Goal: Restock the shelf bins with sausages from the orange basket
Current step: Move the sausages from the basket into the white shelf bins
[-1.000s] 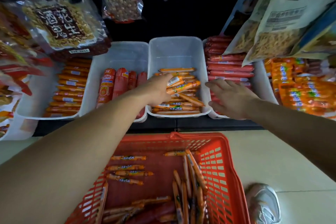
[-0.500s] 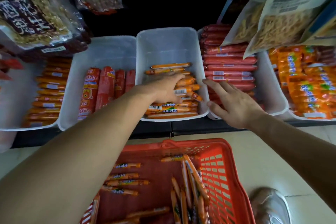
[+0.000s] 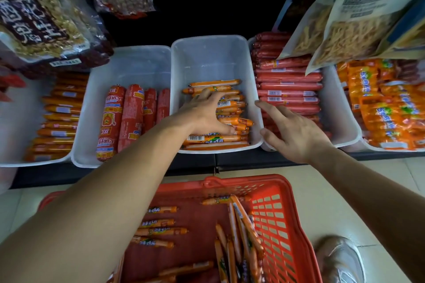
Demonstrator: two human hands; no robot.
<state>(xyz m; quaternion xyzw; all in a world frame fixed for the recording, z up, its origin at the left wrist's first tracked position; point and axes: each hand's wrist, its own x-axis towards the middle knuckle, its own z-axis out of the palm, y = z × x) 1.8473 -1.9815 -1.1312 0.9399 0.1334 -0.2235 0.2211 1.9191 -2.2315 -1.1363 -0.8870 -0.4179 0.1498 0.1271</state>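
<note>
On the shelf, centre: thin orange sausages in glossy printed film lie stacked crosswise in the near half of the middle bin, a translucent white plastic tub.
Left hand: the left hand lies palm-down on that stack, fingers spread and thumb at the near side. It seems to press and level the pile, not to grip any one piece.
Right hand: the right hand hovers over the rim shared with the next tub, fingers straight and apart, holding nothing.
Handling: these look light and a little springy, with slick wrappers that would slide over one another. A small bundle taken round the middle should hold better than a pinch at the crimped ends. A loose handful could fan out and drop.
Supply: the orange basket, of plastic lattice, stands on the pale floor just below the shelf edge. More loose sausages of the same kind lie in it.
Stage: probably settling a batch, with further trips needed.
Neighbours: fat red sausages stand in the tub to the left and long red sausages fill the one to the right.
</note>
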